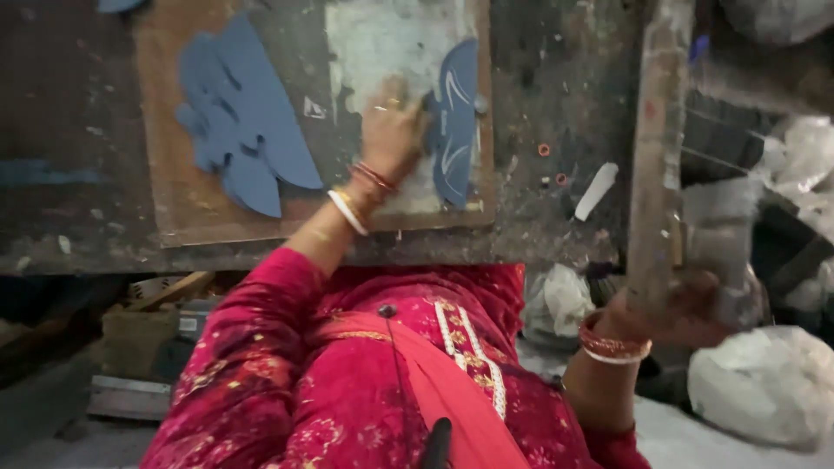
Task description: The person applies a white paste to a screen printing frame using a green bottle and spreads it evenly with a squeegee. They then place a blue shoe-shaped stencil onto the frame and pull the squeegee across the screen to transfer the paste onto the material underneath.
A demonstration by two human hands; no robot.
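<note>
my left hand lay flat with fingers spread, pressing a dark blue sole-shaped cutout that touched its fingertips on a worn board; a stack of blue cutouts sat well beyond its other side. my right hand clenched an upright wooden handle.

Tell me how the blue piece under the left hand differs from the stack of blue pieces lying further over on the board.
The blue piece under the left hand is single, with pale curved lines on it; the blue stack is several overlapping pieces, plain-faced. The hand touches the single piece; the stack lies untouched. The single piece rests on the pale patch, the stack on bare brown board. Both are flat, the same dull blue.
</note>
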